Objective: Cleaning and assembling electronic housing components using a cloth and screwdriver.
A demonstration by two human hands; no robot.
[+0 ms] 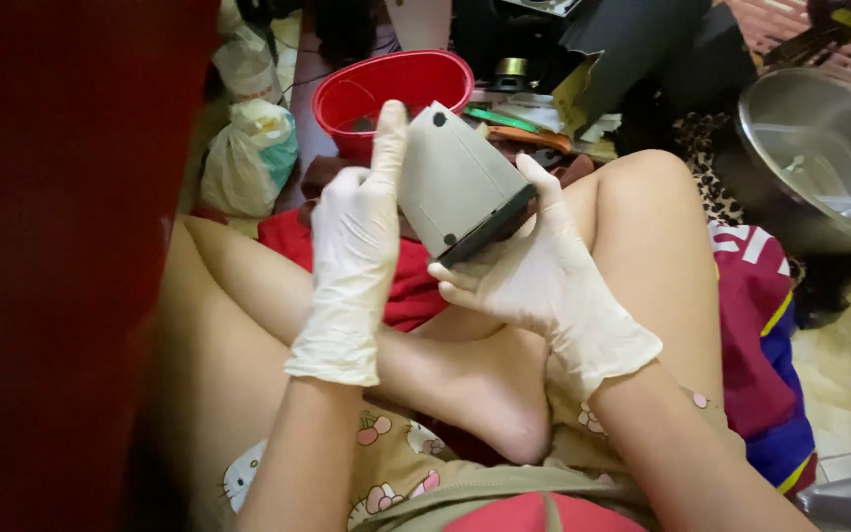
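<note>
1. We hold a grey wedge-shaped device [460, 177] w/ both hands, up above our crossed legs. It has a flat grey face w/ small dark screw holes and a black edge on the low side.
2. Our left hand [355, 251], in a white glove, is closed on the device's left side: one finger points straight up along that edge, the rest wrap behind. We think this keeps it from tipping.
3. Our right hand [539, 266], also gloved, is cupped under the low black edge, thumb up on the right side. So it's clamped btwn both hands, w/ the flat grey face turned up at us, prob. so we can see it well.
4. Just behind the grip sits a red bowl [391, 84], partly hidden by the device and our left finger.
5. Left of the grip and further back are tied plastic bags [248, 148]. Under the grip, red cloth [411, 286] lies across our lap.
6. Right of the grip, well apart, is a big metal pot [815, 158] w/ a clear plastic box inside.
7. Behind the right hand lie mixed tools and dark stuff; too jumbled to tell.
8. A big dark red blur [61, 266] blocks the whole left side of the view.
</note>
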